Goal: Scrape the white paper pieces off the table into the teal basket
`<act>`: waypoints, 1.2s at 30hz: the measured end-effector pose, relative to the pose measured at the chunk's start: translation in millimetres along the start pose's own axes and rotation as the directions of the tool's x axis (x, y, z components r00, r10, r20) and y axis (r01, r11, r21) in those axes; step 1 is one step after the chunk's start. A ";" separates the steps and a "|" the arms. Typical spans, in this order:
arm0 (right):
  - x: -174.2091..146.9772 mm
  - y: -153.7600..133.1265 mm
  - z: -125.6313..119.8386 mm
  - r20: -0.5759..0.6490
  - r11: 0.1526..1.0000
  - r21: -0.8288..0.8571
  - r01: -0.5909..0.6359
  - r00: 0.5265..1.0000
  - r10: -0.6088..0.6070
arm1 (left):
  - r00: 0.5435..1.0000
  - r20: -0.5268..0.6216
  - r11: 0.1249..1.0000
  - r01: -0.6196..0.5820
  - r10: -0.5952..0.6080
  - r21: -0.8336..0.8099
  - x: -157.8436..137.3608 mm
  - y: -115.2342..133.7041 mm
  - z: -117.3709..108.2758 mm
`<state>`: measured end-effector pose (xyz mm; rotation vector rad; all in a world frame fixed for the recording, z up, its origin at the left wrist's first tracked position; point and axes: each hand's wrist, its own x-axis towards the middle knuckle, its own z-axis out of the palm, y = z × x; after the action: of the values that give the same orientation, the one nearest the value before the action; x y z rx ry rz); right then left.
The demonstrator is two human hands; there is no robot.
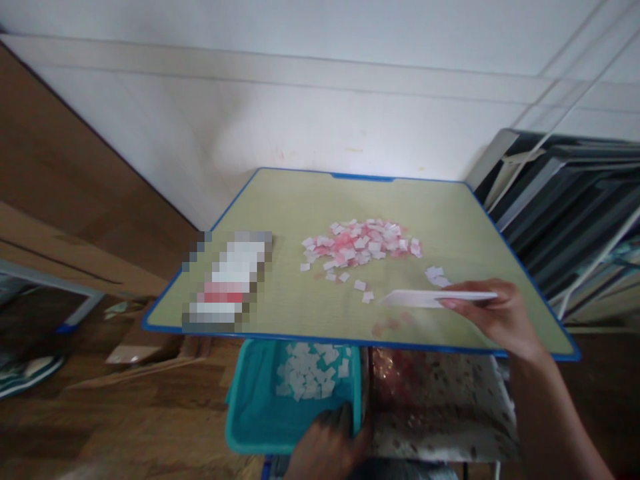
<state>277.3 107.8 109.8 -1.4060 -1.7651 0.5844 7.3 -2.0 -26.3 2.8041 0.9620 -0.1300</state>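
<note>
My right hand (493, 313) is closed round a thin white flat scraper-like piece (415, 298). It is held just above the right front part of a pale green board (280, 200) with a blue rim. On the board, left of and beyond that hand, lies a loose pile of small white and pink squares (360, 241). A few white squares (437, 276) lie apart, close to the hand. Below the board, my left hand (325, 443) grips the near right rim of a teal plastic basin (275, 427), fingers inside. White squares (307, 373) lie in the basin.
A blurred-out rectangular item (230, 277) lies on the board's left side. Beside the basin is a stained, spotted surface (440, 407). A white wall (300, 120) stands behind, dark stacked panels (575, 180) at right, cardboard (90, 180) at left, and a shoe (30, 373) on the floor.
</note>
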 end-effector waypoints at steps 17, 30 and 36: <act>7.4 -0.4 15.7 -0.029 0.998 -0.034 0.058 0.998 -0.059 | 1.000 -0.011 1.000 0.003 -0.003 0.000 1.8 -0.6 -2.2; 1.8 -4.0 3.6 0.028 1.000 -0.018 0.010 1.000 -0.010 | 1.000 0.021 1.000 -0.007 0.007 0.003 0.7 -0.4 -3.0; -5.1 -5.7 -5.0 0.057 0.999 -0.035 -0.001 0.998 0.003 | 1.000 0.028 1.000 0.002 -0.002 0.001 0.7 0.0 -3.5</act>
<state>278.4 100.7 115.6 -1.4282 -1.8268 0.6029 7.9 -0.9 -22.9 2.7947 0.9594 -0.1698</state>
